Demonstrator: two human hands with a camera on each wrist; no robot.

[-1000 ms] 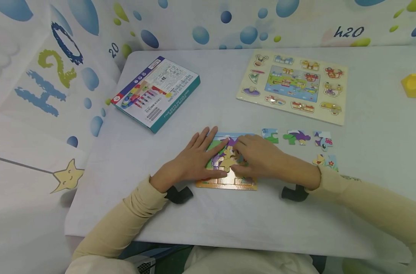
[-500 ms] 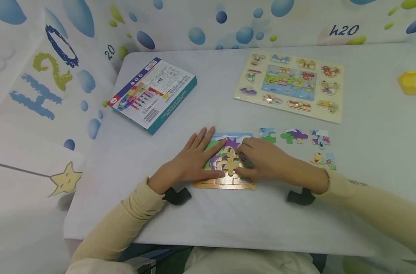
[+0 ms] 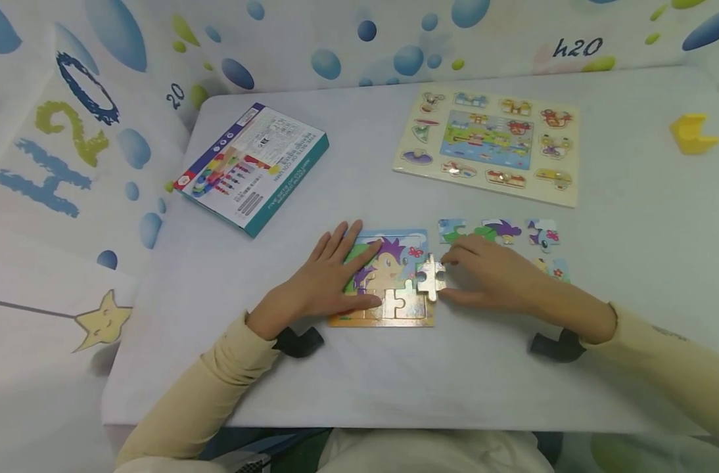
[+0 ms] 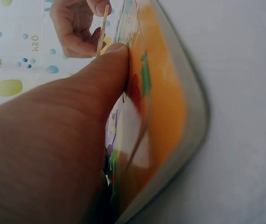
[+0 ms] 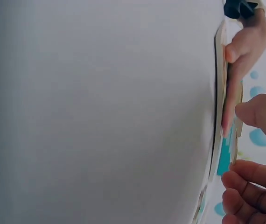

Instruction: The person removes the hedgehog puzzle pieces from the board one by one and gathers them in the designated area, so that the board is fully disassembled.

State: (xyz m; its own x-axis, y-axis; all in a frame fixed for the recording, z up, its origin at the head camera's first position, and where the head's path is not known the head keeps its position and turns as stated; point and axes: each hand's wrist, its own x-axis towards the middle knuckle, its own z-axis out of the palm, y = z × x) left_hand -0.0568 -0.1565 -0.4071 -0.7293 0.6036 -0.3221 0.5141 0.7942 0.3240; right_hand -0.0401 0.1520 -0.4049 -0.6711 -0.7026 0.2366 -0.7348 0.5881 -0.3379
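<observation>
A small jigsaw tray [image 3: 359, 321] with an orange lower border lies in front of me, showing a purple-haired cartoon figure. My left hand [image 3: 336, 270] lies flat on its left half, fingers straight; the left wrist view shows the thumb [image 4: 100, 70] pressing the tray [image 4: 165, 107]. My right hand [image 3: 448, 277] is at the tray's right edge and pinches a jigsaw piece [image 3: 430, 277], plain pale side showing, tilted up off the board. The same piece [image 4: 103, 25] appears edge-on at the top of the left wrist view.
Several loose jigsaw pieces [image 3: 498, 230] lie right of the tray. A peg puzzle board [image 3: 489, 141] sits at the back, a teal box [image 3: 253, 167] at the back left, and a yellow block [image 3: 691, 135] at far right. The table's near edge [image 3: 395, 424] is close to my body.
My right hand has moved from the middle of the tray to its right edge, bringing a piece up and out. The left hand has stayed flat on the tray.
</observation>
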